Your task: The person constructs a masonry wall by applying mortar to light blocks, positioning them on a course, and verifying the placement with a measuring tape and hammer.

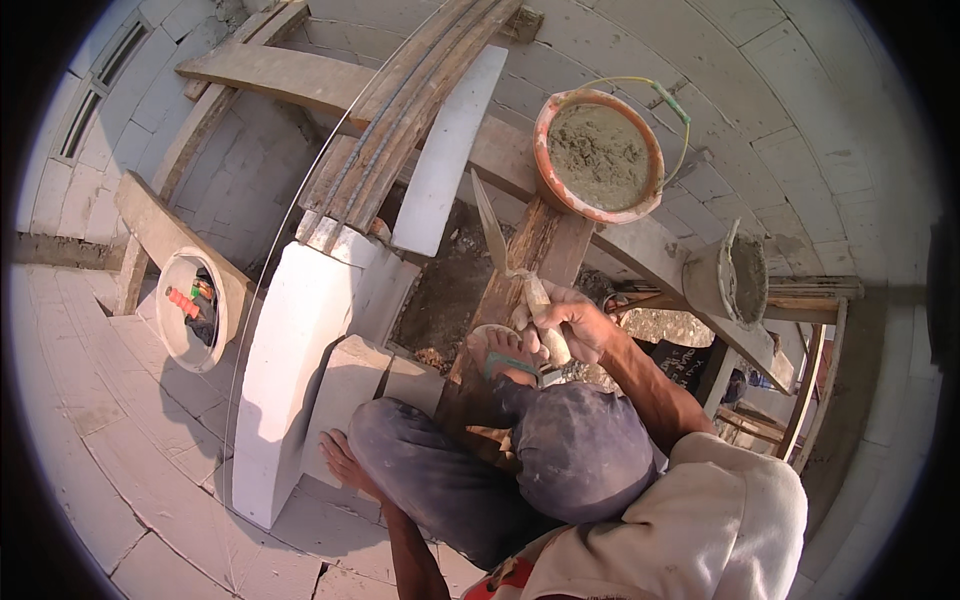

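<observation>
My right hand [578, 322] is closed round the pale handle of a trowel [490, 228], its pointed metal blade tilted up and away from me. Below the trowel lies a rough wooden plank [527, 250], where my sandalled foot [505, 352] rests. Beyond it stands an orange-rimmed bucket [545, 185] filled with grey wet mortar [600, 150]. My left hand [345, 462] rests beside my bent knee with its fingers spread, holding nothing, against a pale block [340, 405]. Just left of that hand is a long white block [285, 380] on the wall top.
Steel rods [405, 110] lie along weathered boards [360, 165] ahead, beside a white slab [455, 150]. A bucket with tools [178, 345] sits at left; a grey mortar-stained bucket [712, 280] stands at right. Scaffold planks [650, 262] cross below the far block wall [800, 130].
</observation>
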Demonstrator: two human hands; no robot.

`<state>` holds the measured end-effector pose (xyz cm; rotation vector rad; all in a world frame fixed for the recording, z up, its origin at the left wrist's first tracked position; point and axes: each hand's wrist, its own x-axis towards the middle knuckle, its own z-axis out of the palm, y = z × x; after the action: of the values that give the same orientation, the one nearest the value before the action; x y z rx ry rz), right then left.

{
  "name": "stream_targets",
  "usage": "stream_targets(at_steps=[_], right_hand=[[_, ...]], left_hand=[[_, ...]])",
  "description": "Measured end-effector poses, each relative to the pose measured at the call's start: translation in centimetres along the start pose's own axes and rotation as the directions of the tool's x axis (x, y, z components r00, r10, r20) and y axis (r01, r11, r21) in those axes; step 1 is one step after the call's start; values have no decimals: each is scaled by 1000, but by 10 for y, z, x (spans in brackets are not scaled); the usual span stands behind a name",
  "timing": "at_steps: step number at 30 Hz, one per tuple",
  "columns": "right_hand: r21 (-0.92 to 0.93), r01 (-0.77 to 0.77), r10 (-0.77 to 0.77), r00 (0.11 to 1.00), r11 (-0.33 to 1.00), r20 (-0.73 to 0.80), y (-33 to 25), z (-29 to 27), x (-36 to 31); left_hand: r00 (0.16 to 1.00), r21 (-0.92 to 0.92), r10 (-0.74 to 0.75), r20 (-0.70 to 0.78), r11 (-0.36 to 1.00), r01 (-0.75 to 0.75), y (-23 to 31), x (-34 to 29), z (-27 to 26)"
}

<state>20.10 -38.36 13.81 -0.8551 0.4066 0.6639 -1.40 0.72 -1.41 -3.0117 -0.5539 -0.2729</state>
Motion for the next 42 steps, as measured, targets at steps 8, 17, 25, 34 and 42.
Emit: stream_targets(at_steps=[8,17,25,34,42], right_hand=[[-989,-55,-488,865,139,-117,-110,-53,-61],[-604,-621,-700,700,-499,-141,-230,-120,-104],[-617,-523,-512,831,-588,-217,-205,-91,-21],[-738,-448,-405,878,-504,-255,-225,-81,-15],[-543,-636,-682,716,-549,-150,-261,-131,-32]], left_hand=[[990,-158,88,-112,982,-106,-5,6,2],[990,-129,96,-101,986,-109,-7,6,0],[983,-108,92,-157,988,-110,-17,4,9],[991,-101,82,-109,991,-93,-6,10,-10],[992,-168,69,-104,982,-86,-14,7,10]])
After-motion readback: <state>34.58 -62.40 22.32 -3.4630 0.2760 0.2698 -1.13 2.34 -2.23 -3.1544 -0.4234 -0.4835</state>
